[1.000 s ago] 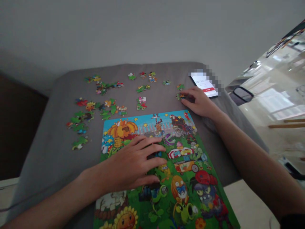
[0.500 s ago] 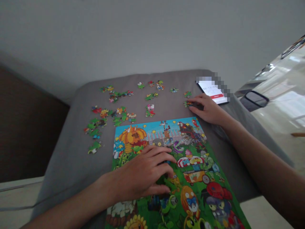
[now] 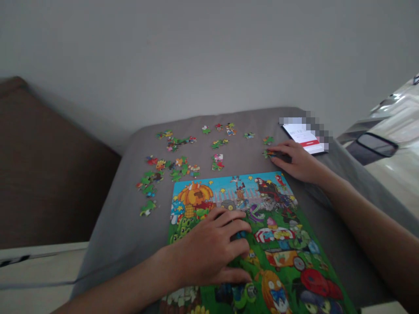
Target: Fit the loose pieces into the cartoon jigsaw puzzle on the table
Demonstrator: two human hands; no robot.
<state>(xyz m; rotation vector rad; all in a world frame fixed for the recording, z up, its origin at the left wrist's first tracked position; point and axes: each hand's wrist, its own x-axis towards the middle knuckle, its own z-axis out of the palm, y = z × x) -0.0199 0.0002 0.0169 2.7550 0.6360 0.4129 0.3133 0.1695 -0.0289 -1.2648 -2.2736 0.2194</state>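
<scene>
A colourful cartoon puzzle picture point(image 3: 225, 187), with plants, zombies and a large pumpkin, lies on the grey cloth. Across its middle rests my left hand point(image 3: 216, 246), palm down, its fingers apart and slightly bent, hiding part of the picture. Beyond the board's far right corner, my right hand point(image 3: 294, 161) has thumb and fingertips at a small green puzzle piece point(image 3: 266, 153) on the cloth. Another green piece point(image 3: 268, 140) lies just past those fingertips.
Several loose puzzle pieces point(image 3: 176, 168) are scattered and clustered at the left and back. A phone point(image 3: 306, 135) with a lit screen lies at the back right. The grey-covered surface point(image 3: 121, 226) meets a pale wall point(image 3: 196, 56); a brown panel point(image 3: 49, 174) stands left.
The whole view has shifted, so the table and hands appear farther right and lower. My right hand stays at the same piece, and my left hand remains over the picture.
</scene>
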